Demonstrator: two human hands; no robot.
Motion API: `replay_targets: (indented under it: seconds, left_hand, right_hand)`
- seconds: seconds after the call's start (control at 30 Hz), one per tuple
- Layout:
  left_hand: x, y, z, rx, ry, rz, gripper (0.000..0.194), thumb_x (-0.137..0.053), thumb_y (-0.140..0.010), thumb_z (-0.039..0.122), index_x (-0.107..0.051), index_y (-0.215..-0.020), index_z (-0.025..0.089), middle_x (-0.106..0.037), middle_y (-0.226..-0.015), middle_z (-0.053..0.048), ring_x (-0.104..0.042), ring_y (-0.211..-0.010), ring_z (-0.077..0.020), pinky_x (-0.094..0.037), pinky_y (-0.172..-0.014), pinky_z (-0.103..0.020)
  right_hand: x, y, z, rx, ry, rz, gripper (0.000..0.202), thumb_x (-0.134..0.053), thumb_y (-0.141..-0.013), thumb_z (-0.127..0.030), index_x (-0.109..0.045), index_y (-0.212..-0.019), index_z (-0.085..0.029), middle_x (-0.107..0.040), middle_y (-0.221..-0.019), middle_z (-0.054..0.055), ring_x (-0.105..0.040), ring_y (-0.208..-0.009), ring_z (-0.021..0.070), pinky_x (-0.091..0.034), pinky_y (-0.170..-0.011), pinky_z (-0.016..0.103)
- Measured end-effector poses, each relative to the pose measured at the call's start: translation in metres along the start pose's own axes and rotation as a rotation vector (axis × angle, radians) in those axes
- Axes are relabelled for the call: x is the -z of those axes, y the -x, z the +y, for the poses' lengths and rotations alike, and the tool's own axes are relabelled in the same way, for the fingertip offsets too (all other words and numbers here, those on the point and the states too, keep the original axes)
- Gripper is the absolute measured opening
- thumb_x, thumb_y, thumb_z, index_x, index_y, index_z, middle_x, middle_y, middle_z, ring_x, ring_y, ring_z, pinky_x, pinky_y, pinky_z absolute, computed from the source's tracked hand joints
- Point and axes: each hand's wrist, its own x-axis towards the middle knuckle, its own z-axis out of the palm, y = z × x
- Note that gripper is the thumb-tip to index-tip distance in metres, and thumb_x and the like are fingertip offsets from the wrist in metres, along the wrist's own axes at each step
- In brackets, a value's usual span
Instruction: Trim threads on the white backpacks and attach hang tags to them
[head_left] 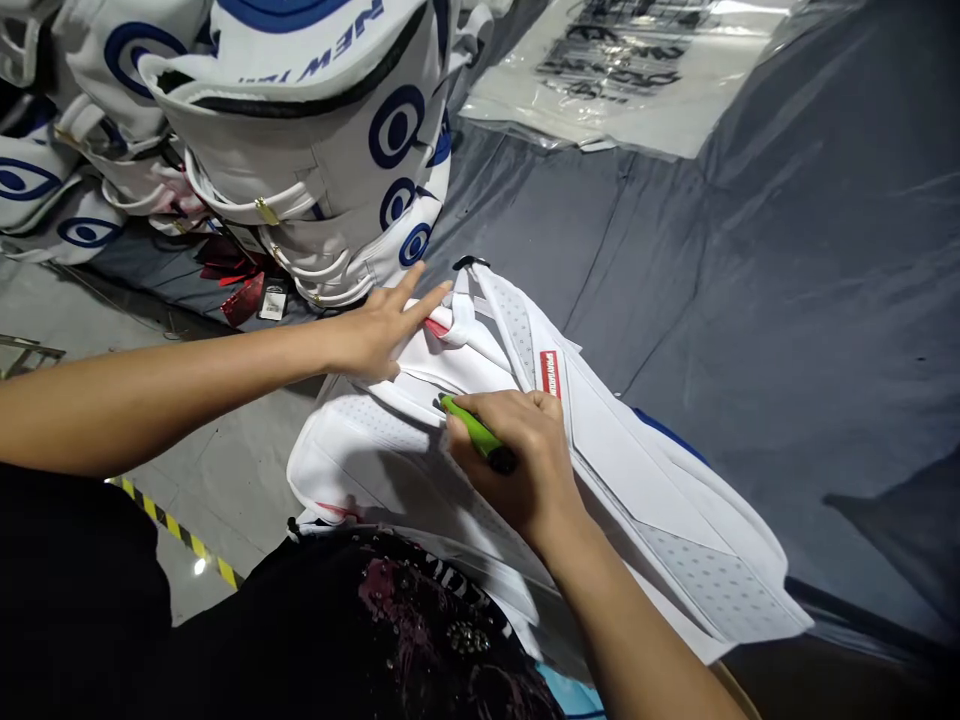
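A white backpack (637, 470) with grey dotted panels and a red label lies on the grey-covered table, its near side against my body. My left hand (382, 325) rests on its upper edge beside the strap loop (461, 320), palm down with fingers spread, holding nothing. My right hand (525, 450) is closed around a short green tool (474, 425) with a black end. The tool's tip meets a white band near the middle of the backpack, close to a small dark mark. I cannot make out the tip's exact kind.
A stack of white bags (300, 150) with blue eye designs stands at upper left, more bags (82, 190) beside it. Clear plastic bags with black print (615, 70) lie at the top. Red and black tags (259, 295) hang at the table edge. Yellow-black tape (176, 530) marks the floor.
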Motion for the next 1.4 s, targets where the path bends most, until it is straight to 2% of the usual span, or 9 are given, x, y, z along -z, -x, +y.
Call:
replay_targets:
  seconds: [0.13,0.27,0.43,0.57,0.7,0.87,1.07,1.17,1.4]
  left_hand:
    - [0.001,-0.004,-0.005,0.115,0.078,-0.080,0.127,-0.070,-0.075,0.030,0.031,-0.151,0.034,0.024,-0.165,-0.015,-0.026,-0.148,-0.0393,-0.036,-0.110,-0.042]
    - [-0.003,-0.009,-0.006,0.105,0.068,-0.045,0.128,-0.070,-0.074,0.028,0.032,-0.151,0.033,0.016,-0.166,-0.016,-0.038,-0.141,-0.0377,-0.040,-0.106,-0.041]
    - [-0.006,-0.015,0.001,0.120,0.041,-0.035,0.137,-0.078,-0.071,0.040,0.033,-0.150,0.032,0.016,-0.166,-0.017,-0.032,-0.140,-0.0441,-0.039,-0.106,-0.048]
    - [-0.008,-0.020,0.011,0.194,-0.025,-0.022,0.137,-0.082,-0.068,0.035,0.024,-0.155,0.030,-0.003,-0.164,-0.020,-0.033,-0.136,-0.0478,-0.040,-0.104,-0.052]
    - [-0.009,-0.019,0.006,0.103,-0.010,0.001,0.122,-0.072,-0.076,0.030,0.020,-0.156,0.032,-0.018,-0.159,-0.019,-0.038,-0.132,-0.0422,-0.042,-0.102,-0.048]
    - [-0.006,-0.018,-0.006,0.039,0.035,-0.029,0.118,-0.066,-0.077,0.027,0.021,-0.155,0.036,-0.019,-0.160,-0.014,-0.041,-0.131,-0.0369,-0.042,-0.102,-0.045]
    - [0.002,-0.022,-0.003,0.068,0.056,-0.109,0.116,-0.064,-0.076,0.024,0.020,-0.156,0.035,-0.016,-0.161,-0.014,-0.037,-0.134,-0.0379,-0.041,-0.104,-0.047]
    - [0.004,-0.024,-0.002,0.080,0.062,-0.142,0.118,-0.064,-0.075,0.023,0.022,-0.155,0.036,-0.015,-0.162,-0.013,-0.037,-0.134,-0.0377,-0.042,-0.103,-0.046]
    - [0.004,-0.024,-0.001,0.083,0.107,-0.124,0.116,-0.063,-0.073,0.015,0.015,-0.158,0.034,-0.014,-0.162,-0.015,-0.036,-0.135,-0.0388,-0.041,-0.103,-0.046]
  right_hand:
    - [0.000,-0.006,0.002,0.000,0.009,-0.017,0.014,-0.059,-0.092,-0.027,-0.070,-0.091,-0.019,-0.076,-0.085,0.002,-0.069,-0.080,0.0197,-0.033,-0.078,0.037]
    - [-0.008,-0.017,0.005,-0.030,-0.053,-0.091,0.014,-0.060,-0.092,-0.030,-0.070,-0.095,-0.021,-0.077,-0.089,0.001,-0.069,-0.080,0.0191,-0.033,-0.078,0.036]
    - [-0.028,-0.032,0.006,-0.063,-0.057,-0.200,0.013,-0.062,-0.091,-0.029,-0.070,-0.084,-0.022,-0.076,-0.083,0.000,-0.069,-0.075,0.0195,-0.034,-0.077,0.037]
    - [-0.040,-0.032,0.009,-0.108,-0.036,-0.137,0.013,-0.064,-0.091,-0.032,-0.072,-0.091,-0.022,-0.077,-0.088,0.003,-0.070,-0.076,0.0207,-0.038,-0.078,0.039]
    - [-0.038,-0.028,0.010,-0.093,-0.069,-0.087,0.022,-0.062,-0.093,-0.037,-0.072,-0.104,-0.021,-0.077,-0.101,0.006,-0.072,-0.086,0.0230,-0.042,-0.081,0.041]
    - [-0.028,-0.030,0.011,-0.101,-0.123,-0.141,0.025,-0.060,-0.093,-0.036,-0.072,-0.110,-0.022,-0.077,-0.107,0.006,-0.071,-0.096,0.0250,-0.044,-0.085,0.043]
    - [-0.040,-0.037,0.010,-0.110,-0.138,-0.120,0.024,-0.058,-0.092,-0.031,-0.073,-0.110,-0.022,-0.078,-0.103,0.005,-0.071,-0.084,0.0214,-0.044,-0.084,0.042]
    - [-0.042,-0.039,0.008,-0.106,-0.053,-0.131,0.024,-0.056,-0.092,-0.029,-0.073,-0.107,-0.020,-0.078,-0.097,0.005,-0.070,-0.080,0.0221,-0.043,-0.083,0.043]
    - [-0.042,-0.043,0.002,-0.127,-0.013,-0.173,0.025,-0.054,-0.092,-0.028,-0.073,-0.106,-0.021,-0.078,-0.093,0.005,-0.068,-0.078,0.0209,-0.043,-0.084,0.042]
